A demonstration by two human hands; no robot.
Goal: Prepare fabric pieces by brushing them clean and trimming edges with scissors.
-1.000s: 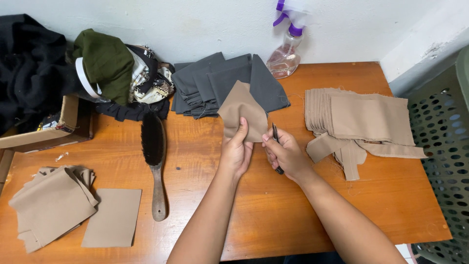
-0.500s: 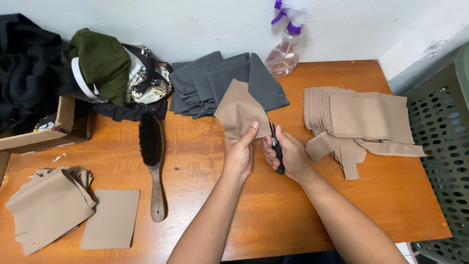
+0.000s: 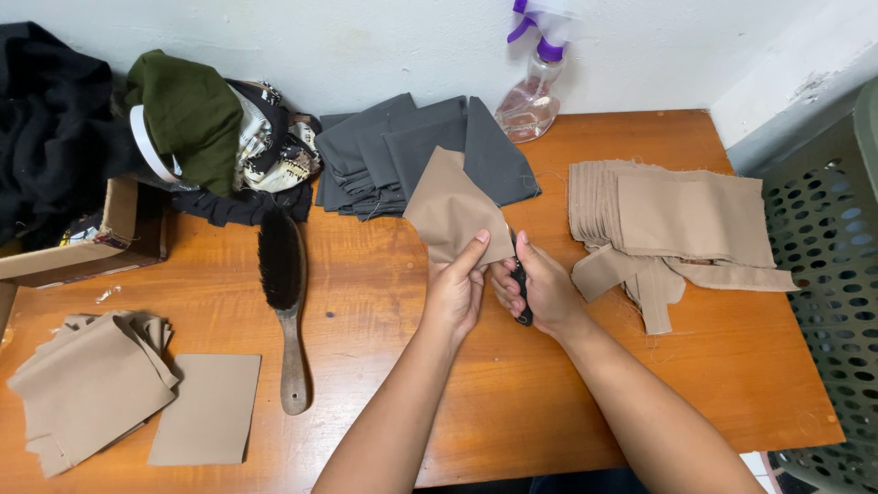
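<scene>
My left hand (image 3: 455, 291) pinches the lower edge of a tan fabric piece (image 3: 455, 209) and holds it up over the middle of the wooden table (image 3: 384, 274). My right hand (image 3: 541, 291) is closed around a small black cutting tool (image 3: 521, 293), probably thread snips, whose tip meets the fabric's lower right edge. The two hands are close together, almost touching.
A stack of tan fabric pieces (image 3: 677, 220) lies to the right, grey fabric (image 3: 412, 151) and a spray bottle (image 3: 535, 87) at the back. A wooden brush (image 3: 283, 302) lies left of centre. More tan pieces (image 3: 91, 384) sit front left. Dark clothes and a cardboard box (image 3: 82, 247) are far left; a perforated basket (image 3: 832, 274) stands right.
The tan piece has been lifted and turned slightly in my left hand, and my right hand with the black tool has closed in on its lower edge.
</scene>
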